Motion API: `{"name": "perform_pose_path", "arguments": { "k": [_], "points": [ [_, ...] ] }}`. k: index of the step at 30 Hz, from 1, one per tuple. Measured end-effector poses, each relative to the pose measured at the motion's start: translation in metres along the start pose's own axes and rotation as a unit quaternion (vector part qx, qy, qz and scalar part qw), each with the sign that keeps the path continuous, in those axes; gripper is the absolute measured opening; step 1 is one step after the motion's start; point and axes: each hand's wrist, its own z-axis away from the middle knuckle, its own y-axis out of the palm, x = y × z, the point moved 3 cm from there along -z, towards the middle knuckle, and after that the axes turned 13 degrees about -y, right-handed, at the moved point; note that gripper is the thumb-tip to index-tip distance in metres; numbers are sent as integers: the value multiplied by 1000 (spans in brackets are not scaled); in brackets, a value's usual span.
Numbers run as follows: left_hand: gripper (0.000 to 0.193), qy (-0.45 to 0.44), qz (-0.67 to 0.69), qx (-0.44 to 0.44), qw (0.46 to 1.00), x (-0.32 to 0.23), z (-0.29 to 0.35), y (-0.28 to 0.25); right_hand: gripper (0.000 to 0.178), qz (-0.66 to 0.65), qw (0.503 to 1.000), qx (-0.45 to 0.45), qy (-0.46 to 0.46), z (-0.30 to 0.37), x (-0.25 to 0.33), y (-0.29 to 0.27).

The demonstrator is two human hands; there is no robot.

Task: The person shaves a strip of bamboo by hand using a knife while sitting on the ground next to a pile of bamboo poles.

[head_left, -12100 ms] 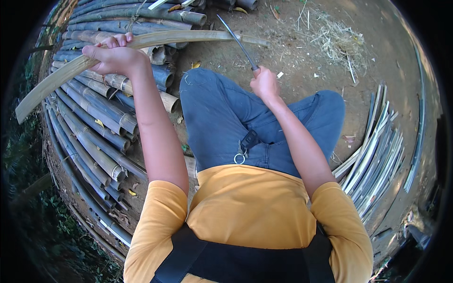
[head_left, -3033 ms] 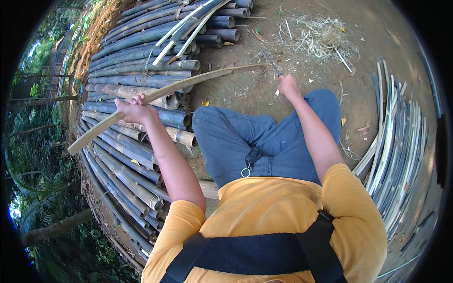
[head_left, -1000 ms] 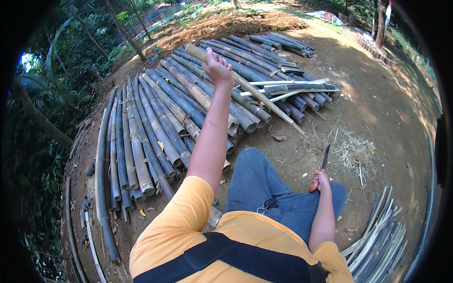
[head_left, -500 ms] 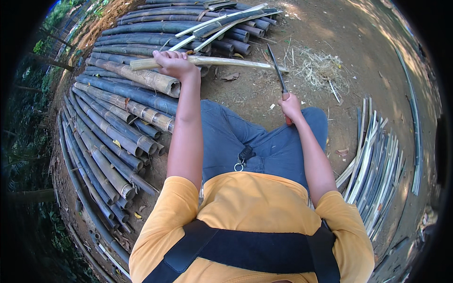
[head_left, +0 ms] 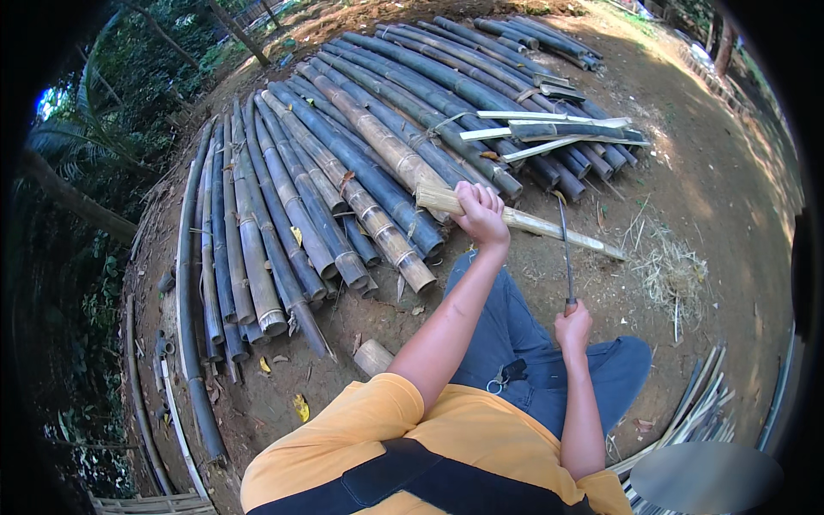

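My left hand [head_left: 481,213] is closed round a pale wooden stick [head_left: 562,230], close to its thick end. The stick slants down to the right over my lap and the bare ground, thinner toward its far end. In my right hand [head_left: 572,328] is the handle of a machete [head_left: 568,266], its long narrow blade pointing up and away from me. Near its tip the blade crosses the stick in the picture; whether they touch I cannot tell. My legs [head_left: 532,343] are folded beneath both hands.
A wide pile of bamboo poles [head_left: 378,163] fans out ahead and left, with pale split pieces [head_left: 558,130] on its right end. Shavings [head_left: 674,270] lie right of the stick. Bundled split strips [head_left: 687,412] are at lower right, and a short bamboo piece [head_left: 373,357] lies by my left elbow.
The view has swung left, so the pile and both hands appear farther right. The stick now slopes more steeply in the picture. Both hands keep their holds.
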Motion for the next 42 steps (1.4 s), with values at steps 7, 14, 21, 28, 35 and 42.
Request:
{"name": "perform_pose_path", "arguments": {
  "k": [7, 14, 21, 28, 35, 42],
  "points": [
    [40, 37, -10, 1, 999, -11, -3, -9, 15, 20, 997, -15, 70, -30, -57, -2],
    [42, 30, -7, 6, 1000, -7, -6, 5, 20, -30, 999, 21, -22, -10, -6, -14],
    [41, 2, -11, 23, 1000, 19, 0, 3, 18, 13, 999, -5, 41, -31, -45, 7],
    [41, 9, -85, 24, 996, 10, 16, 5, 20, -19, 999, 43, 0, -21, 14, -13],
    [37, 9, -75, -5, 997, 15, 14, 9, 20, -5, 997, -7, 82, -28, -51, 11],
    [36, 2, -89, -43, 995, 13, 1, -6, 23, -9, 996, 33, 84, -34, -51, -11]
  ]
}}
